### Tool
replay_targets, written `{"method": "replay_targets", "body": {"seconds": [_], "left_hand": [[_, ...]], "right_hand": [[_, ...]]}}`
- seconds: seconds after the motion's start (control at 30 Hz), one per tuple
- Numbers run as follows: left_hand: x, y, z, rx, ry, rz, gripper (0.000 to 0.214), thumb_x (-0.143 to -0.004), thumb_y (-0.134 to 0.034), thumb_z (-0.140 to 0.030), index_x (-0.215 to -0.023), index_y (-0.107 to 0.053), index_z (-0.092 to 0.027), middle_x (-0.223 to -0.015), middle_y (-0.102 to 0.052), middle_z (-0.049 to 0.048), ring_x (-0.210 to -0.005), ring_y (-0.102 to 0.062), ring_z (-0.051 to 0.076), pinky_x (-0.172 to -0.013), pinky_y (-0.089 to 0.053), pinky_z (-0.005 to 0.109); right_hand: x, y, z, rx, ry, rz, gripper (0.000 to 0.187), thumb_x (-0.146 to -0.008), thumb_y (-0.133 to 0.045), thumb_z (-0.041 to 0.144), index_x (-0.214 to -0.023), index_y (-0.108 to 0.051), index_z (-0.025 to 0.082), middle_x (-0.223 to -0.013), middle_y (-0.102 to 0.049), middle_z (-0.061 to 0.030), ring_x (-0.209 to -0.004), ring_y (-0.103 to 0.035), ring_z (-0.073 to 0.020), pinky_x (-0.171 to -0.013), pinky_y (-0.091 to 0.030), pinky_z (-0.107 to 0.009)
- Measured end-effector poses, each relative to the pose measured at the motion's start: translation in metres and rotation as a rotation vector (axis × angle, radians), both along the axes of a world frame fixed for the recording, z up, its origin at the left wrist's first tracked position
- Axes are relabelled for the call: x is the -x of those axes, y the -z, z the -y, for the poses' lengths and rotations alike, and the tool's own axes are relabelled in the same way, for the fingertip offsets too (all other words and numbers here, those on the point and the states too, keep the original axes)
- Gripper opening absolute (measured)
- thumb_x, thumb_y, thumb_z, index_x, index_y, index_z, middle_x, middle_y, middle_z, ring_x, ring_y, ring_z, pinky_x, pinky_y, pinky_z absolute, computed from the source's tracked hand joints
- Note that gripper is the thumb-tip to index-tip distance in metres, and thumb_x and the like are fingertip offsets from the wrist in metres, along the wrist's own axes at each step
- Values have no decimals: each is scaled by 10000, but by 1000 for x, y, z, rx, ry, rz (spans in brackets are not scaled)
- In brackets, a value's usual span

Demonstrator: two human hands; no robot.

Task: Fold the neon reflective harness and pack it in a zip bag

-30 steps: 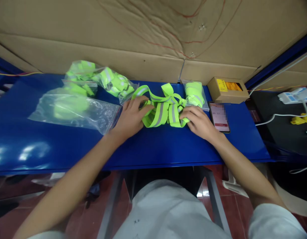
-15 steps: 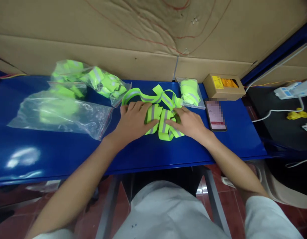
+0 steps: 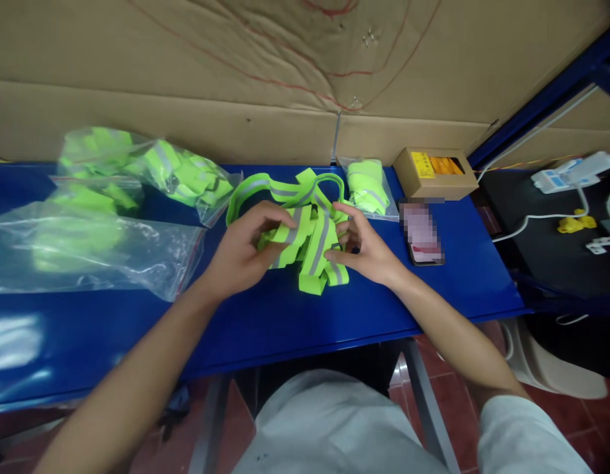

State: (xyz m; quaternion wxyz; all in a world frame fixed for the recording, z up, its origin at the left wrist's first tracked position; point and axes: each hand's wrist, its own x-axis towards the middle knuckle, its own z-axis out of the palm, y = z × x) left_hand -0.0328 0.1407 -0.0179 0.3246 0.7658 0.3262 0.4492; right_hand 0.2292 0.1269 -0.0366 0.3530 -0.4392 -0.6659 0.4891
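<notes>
A neon yellow-green reflective strap [image 3: 315,245] with a grey stripe lies in loose folds and loops on the blue table, between my hands. My left hand [image 3: 238,253] is closed on the left folds, its thumb in front and its fingers bent over the top. On the other side, my right hand [image 3: 368,249] curves round the right folds, with the thumb on the front and the fingers behind. A small black piece, perhaps a buckle, shows beside its fingers. One loop of the strap stretches out behind, toward the back of the table.
Clear bags of similar straps [image 3: 186,174] lie at the back left, near a large clear zip bag [image 3: 154,257]. Another bagged strap [image 3: 368,185] sits behind my right hand. A phone [image 3: 423,234] and a cardboard box [image 3: 436,174] are at the right. The blue table [image 3: 285,329] ends close to my body.
My hands have gone from resting flat over the strap to curling round its folds, which are now slightly raised and shifted. The whole view has turned a little, moving the bags leftward.
</notes>
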Motion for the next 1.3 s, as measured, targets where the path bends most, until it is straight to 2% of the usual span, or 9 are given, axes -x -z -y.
{"method": "replay_targets", "body": {"seconds": [0.27,0.4,0.57,0.7,0.9,1.03,1.13,1.23,1.3], "left_hand": [[7,-17,23,279,36,289,193,-913,-807,-408,-906,-648,-298,-1012,-663,35,-846,-664,203,-682,-548,351],[14,-20,22,323,164,365,148,-930,-786,-317,-907,-650,-265,-1002,-649,38,-816,-658,181,-640,-518,305],[15,-28,28,173,279,7,250,-899,-618,-32,-941,-671,-273,-1046,-711,24,-909,-708,187,-778,-529,319],[1,-26,40,-70,248,-392,448,-847,-470,61,-1028,-701,-277,-1148,-751,14,-1047,-735,176,-982,-479,346],[1,-29,43,3,260,-316,354,-964,-734,-402,-1288,-650,-285,-1181,-791,51,-1007,-779,231,-841,-591,334],[9,-29,42,-16,-84,-113,137,-1021,-651,-258,-1136,-652,-331,-861,-747,-27,-694,-696,154,-621,-529,305],[8,-25,36,-156,-336,-28,211,-947,-747,-263,-1128,-663,-331,-955,-709,6,-870,-680,206,-789,-560,383],[1,-27,23,-55,-183,-57,463,-907,-807,-371,-1331,-628,-314,-1282,-694,64,-1162,-670,273,-980,-560,435],[-4,-29,15,114,-48,-91,366,-959,-744,-397,-1298,-655,-290,-1223,-731,52,-1083,-705,240,-925,-574,379]], "right_hand": [[4,-17,11,-4,-215,-9,384,-978,-708,492,-1262,-696,234,-1034,-758,-26,-858,-706,-180,-760,-626,-339],[8,-18,15,6,-100,-95,354,-944,-764,489,-1196,-741,242,-1142,-794,-45,-993,-748,-215,-870,-638,-370],[1,-20,12,179,-76,-275,636,-905,-741,667,-1409,-620,299,-1484,-654,-102,-1263,-688,-276,-962,-618,-414],[2,-18,9,243,46,-260,494,-976,-605,699,-1225,-612,272,-1224,-695,-83,-1025,-710,-221,-812,-611,-351],[9,-20,11,-84,286,-151,289,-911,-783,385,-1061,-552,296,-990,-621,3,-872,-657,-166,-717,-562,-274],[14,-25,22,-289,338,-108,318,-948,-739,303,-1176,-518,322,-1056,-664,-20,-921,-703,-182,-795,-609,-319],[15,-21,31,-350,278,-44,367,-967,-733,258,-1275,-546,330,-1143,-705,-48,-1058,-727,-215,-923,-627,-379],[12,-16,34,-387,181,-3,421,-965,-759,266,-1333,-567,336,-1235,-711,-60,-1138,-726,-235,-983,-627,-411],[10,-17,32,-429,159,20,432,-968,-759,263,-1347,-568,343,-1248,-716,-52,-1145,-724,-233,-994,-621,-411]]}}
